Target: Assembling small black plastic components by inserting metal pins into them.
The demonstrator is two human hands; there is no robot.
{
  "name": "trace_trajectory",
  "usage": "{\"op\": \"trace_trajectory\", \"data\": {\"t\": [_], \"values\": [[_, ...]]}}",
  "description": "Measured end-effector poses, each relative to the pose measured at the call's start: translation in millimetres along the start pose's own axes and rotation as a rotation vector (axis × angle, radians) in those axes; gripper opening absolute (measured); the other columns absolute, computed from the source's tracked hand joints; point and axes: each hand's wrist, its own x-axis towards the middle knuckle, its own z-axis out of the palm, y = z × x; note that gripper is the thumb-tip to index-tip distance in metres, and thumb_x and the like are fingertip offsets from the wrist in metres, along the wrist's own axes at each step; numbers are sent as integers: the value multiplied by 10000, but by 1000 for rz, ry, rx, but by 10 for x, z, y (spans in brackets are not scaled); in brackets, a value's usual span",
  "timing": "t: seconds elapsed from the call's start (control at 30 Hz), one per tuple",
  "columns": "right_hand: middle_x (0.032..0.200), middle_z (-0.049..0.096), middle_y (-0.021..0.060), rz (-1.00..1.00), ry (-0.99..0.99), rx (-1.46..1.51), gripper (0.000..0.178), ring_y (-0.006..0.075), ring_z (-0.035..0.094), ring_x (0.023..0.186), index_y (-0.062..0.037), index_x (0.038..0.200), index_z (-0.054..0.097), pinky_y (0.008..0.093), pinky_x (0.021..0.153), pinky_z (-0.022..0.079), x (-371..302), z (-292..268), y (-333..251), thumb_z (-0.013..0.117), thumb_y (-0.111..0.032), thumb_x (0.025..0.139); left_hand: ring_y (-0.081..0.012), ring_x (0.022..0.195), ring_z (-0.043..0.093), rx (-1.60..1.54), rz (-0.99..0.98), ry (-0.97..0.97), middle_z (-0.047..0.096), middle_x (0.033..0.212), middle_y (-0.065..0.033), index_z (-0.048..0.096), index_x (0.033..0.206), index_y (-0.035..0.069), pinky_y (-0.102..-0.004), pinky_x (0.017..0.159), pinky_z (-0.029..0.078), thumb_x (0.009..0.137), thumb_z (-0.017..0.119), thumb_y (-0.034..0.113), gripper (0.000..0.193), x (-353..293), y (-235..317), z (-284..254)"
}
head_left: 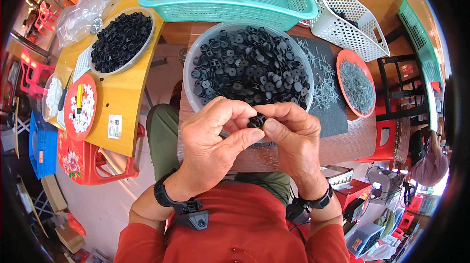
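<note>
Between the fingertips of both hands is a small round black plastic part [256,120], partly hidden by the fingers. My left hand [215,133] pinches it from the left, thumb and forefinger closed. From the other side my right hand [293,128] grips it, thumb pressed against its edge. Both hands are just over the near rim of a large translucent tub [189,79], which is heaped with black round plastic parts [249,67]. Right of the tub, loose metal screws [323,82] are scattered on a dark mat [338,123].
A red plate [341,60] of screws stands at the right. Behind the tub sit a teal basket [225,16] and a white perforated basket [338,30]. On the yellow table [120,131] at left are a bowl of black rings [122,40] and a red plate of white pieces [88,109].
</note>
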Motion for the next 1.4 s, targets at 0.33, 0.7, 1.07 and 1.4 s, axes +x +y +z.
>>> {"op": "trace_trajectory", "data": {"t": [0.33,0.7,1.07,1.4], "values": [[919,643,36,-18,-9,-47,199,66,575,825,13,1029,633,201,731,475,-9,-27,-23,601,54,838,-54,714,513,-24,-48,-35,566,781,2,620,908,-5,-194,633,423,691,750,-37,255,18,-5,14],[896,636,23,-60,-23,34,189,67,582,822,-1,994,632,199,725,486,-12,-59,8,617,73,820,-63,738,521,-169,-162,-43,579,816,-7,636,1020,-20,-199,676,441,683,752,-50,358,0,-21,28],[892,639,24,-49,50,17,178,69,582,810,-2,941,659,203,720,487,-16,-61,-12,635,90,790,-64,741,524,-308,-211,-29,581,815,-6,642,1000,-26,-199,672,449,683,755,-41,337,-1,-34,75],[856,644,27,-87,57,-7,165,71,585,783,-1,915,666,205,700,485,1,-37,-37,650,86,775,-80,789,555,-394,-187,-48,596,860,-21,632,1032,-23,-214,713,486,737,730,-29,311,-18,-119,66]]}}
